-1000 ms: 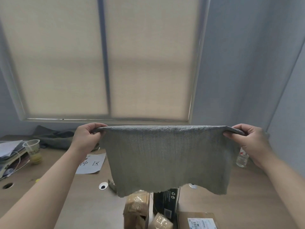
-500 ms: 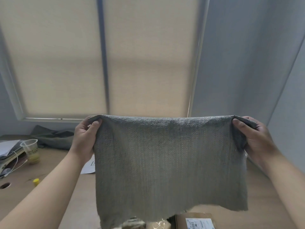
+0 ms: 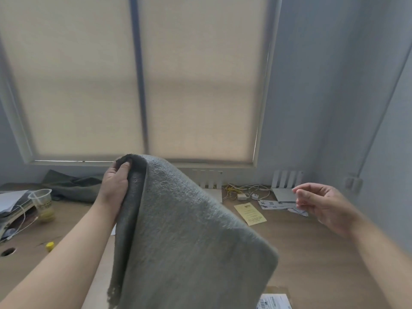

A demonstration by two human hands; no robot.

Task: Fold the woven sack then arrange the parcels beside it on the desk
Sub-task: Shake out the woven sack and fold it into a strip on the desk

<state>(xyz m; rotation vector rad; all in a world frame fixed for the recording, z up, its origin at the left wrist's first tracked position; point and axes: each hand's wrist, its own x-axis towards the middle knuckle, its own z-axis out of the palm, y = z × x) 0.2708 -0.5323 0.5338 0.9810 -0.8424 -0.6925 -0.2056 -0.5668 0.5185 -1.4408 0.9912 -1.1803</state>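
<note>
Grey woven sack (image 3: 182, 230), coarse knit texture, hangs in the air above the surface (image 3: 312, 253), doubled over on itself, with the fold running down and right from the top corner and a frayed edge at lower left. Left hand (image 3: 114, 186) pinches that top corner, thumb over the cloth. Right hand (image 3: 323, 204) is off to the right, fingers loosely curled, holding nothing. Half a second ago both hands held the sack spread flat by its top corners; the right has since let go. The sack hides most of the near surface, so only a labelled parcel (image 3: 274, 301) corner shows below it. Beyond: yellow slip (image 3: 250, 213), cables (image 3: 240, 190), plastic cup (image 3: 42, 204), yellow cap (image 3: 50, 246), dark cloth (image 3: 71, 184).
</note>
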